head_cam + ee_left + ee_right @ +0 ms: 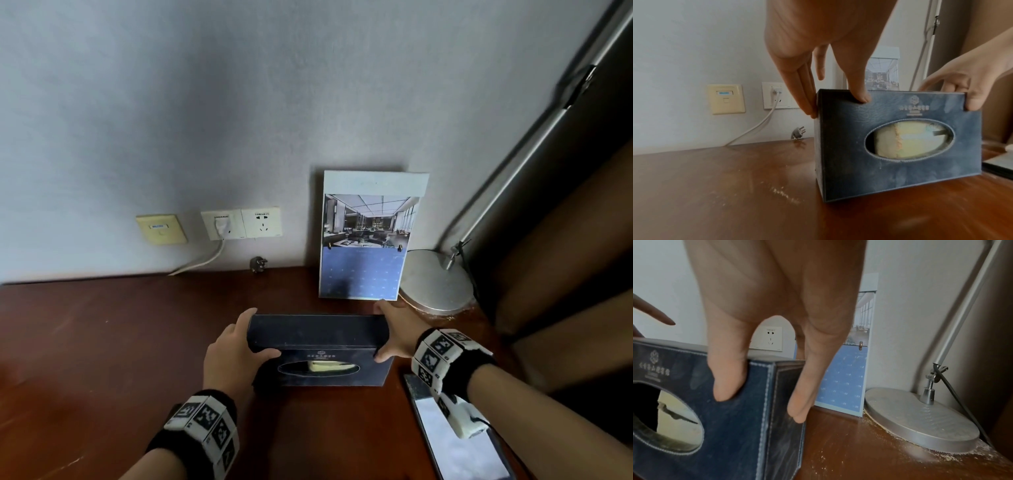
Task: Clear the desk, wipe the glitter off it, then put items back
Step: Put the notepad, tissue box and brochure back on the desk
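Note:
A dark blue tissue box stands on its long side on the brown wooden desk, its oval opening facing me. My left hand grips the box's left end, thumb on the front face and fingers down the side. At the right end my right hand holds it the same way, thumb on the front and fingers on the side panel. Pale glitter specks streak the desk left of the box, and more lie around the lamp base.
A calendar leans on the wall just behind the box. The round silver lamp base fills the back right corner. A dark-screened device lies flat at the front right. Wall sockets, a white cable and a loose plug are behind.

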